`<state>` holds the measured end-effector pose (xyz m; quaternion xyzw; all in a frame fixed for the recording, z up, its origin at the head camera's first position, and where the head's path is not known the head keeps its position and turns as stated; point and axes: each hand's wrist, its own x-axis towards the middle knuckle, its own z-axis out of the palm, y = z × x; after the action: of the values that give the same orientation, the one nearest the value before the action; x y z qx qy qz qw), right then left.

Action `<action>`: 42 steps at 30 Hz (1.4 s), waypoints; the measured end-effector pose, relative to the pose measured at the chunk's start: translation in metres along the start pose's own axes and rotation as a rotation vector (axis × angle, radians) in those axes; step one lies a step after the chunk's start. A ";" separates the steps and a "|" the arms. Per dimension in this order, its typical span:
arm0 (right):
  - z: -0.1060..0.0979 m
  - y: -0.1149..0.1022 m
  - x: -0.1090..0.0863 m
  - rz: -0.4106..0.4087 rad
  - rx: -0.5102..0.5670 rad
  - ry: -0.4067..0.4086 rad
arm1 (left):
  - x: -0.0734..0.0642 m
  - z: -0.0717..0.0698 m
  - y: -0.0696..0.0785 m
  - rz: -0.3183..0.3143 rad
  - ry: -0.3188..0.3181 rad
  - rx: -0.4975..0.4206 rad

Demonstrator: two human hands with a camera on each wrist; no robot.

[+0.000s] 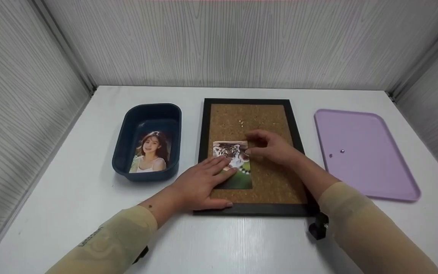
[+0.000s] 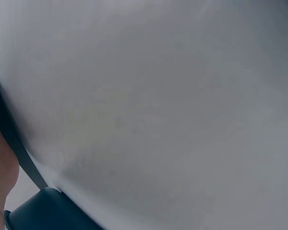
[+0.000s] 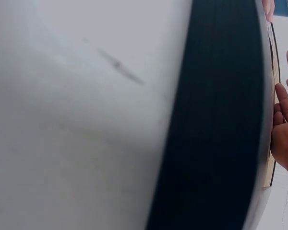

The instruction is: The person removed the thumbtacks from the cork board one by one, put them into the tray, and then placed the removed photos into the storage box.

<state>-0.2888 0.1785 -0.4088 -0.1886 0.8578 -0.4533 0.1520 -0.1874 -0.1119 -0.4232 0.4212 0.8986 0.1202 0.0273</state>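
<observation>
A photo of a tiger (image 1: 245, 182) lies on the lower left part of a cork board (image 1: 276, 182) with a black frame. My left hand (image 1: 203, 180) rests on it with spread fingers, the fingertips over the picture and the thumb along the frame's lower edge. At the photo's upper right corner is my right hand (image 1: 276, 148); its thumb tip is right at the photo's edge, and the index finger lies above on the cork, a gap between them. In the right wrist view the right hand (image 3: 287, 136) shows only at the margin.
A dark blue bin (image 1: 118, 161) on the left holds a portrait photo (image 1: 151, 152). A purple tray (image 1: 371, 152) on the right carries a small silvery pin (image 1: 342, 151). Small shiny gold bits (image 1: 242, 123) sit on the upper cork. Walls enclose the white table (image 1: 242, 243) at the back and sides.
</observation>
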 end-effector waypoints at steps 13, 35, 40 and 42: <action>-0.001 0.000 0.000 -0.051 0.012 -0.030 | 0.002 0.001 -0.001 0.002 0.010 0.004; 0.002 -0.001 0.001 -0.010 0.000 -0.010 | 0.001 0.000 0.000 0.006 0.014 0.018; 0.001 -0.004 -0.002 -0.024 -0.002 -0.007 | 0.001 0.001 0.000 0.009 0.017 0.018; 0.000 -0.003 -0.002 -0.025 -0.005 -0.011 | 0.001 0.001 -0.001 0.006 0.010 0.020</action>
<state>-0.2864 0.1778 -0.4062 -0.2020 0.8556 -0.4521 0.1508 -0.1881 -0.1114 -0.4244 0.4237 0.8985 0.1135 0.0181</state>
